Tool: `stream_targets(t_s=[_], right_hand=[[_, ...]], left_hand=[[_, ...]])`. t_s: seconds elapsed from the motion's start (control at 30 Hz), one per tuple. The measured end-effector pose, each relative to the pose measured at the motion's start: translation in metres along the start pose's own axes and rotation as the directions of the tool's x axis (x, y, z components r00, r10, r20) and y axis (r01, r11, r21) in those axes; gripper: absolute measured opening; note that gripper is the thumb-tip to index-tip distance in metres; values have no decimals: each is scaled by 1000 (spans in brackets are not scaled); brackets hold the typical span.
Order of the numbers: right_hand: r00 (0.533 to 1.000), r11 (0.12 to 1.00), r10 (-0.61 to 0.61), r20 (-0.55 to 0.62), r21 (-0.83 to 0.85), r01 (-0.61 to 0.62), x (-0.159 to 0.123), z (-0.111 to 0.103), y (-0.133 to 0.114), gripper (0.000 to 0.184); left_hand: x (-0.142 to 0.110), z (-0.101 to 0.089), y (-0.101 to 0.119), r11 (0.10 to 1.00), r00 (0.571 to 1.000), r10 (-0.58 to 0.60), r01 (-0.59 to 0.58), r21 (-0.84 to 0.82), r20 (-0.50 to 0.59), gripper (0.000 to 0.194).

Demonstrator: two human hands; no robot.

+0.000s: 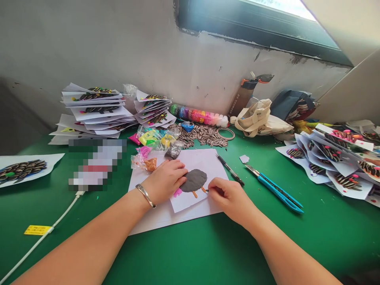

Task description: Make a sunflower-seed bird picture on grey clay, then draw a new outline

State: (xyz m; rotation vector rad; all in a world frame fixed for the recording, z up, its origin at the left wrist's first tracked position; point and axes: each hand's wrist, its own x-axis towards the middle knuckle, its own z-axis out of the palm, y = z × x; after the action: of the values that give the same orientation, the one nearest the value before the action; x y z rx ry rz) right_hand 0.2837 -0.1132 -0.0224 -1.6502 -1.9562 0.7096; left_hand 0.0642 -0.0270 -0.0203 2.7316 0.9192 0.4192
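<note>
A small white sheet (181,205) with a flattened dark grey clay shape (194,180) lies on a larger white paper (142,219). Pink clay (177,192) sits at the shape's left, and two orange clay bits (194,194) stick out below it. My left hand (168,178) lies flat with its fingers stretched over the sheet's left side, fingertips touching the grey clay. On the right, my right hand (227,196) is pinched closed beside the right orange bit. A tiny dark tip shows at its fingertips; what it belongs to is hidden.
Right of the paper lie a black pen (230,170) and a blue utility knife (279,192). Behind are bagged clay (148,138), sunflower seeds (204,135) and a tape roll (226,134). Stacked seed pictures (95,109) stand left, more (329,154) right. A white cable (63,215) crosses the left.
</note>
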Motion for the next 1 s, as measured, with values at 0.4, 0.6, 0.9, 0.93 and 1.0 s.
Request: stream_targets(t_s=[0.4,0.6,0.9,0.93,1.0], right_hand=[[992,982,-126,28,-140,128,-2,5,0,13],[999,994,-31,-11,-110,29,-2,4,1,11],[997,989,-55,-46,-140,48,-2,9,1,11],[997,988,-53,-53,-150,45,-2,10,1,11],[997,986,-66,-40,-156,60,-3,11,1,11]], left_hand=[[-1,0,0,1000,1000,-2,2,5,-1,22],[0,-1,0,1000,1000,-3,3,-4,9,23],[0,2,-2,1000,1000,7,-7,6,-18,22],[0,2,-2,1000,1000,8,-7,7,-19,21],[-1,3,-2,1000,1000,9,-9,9,-20,21]])
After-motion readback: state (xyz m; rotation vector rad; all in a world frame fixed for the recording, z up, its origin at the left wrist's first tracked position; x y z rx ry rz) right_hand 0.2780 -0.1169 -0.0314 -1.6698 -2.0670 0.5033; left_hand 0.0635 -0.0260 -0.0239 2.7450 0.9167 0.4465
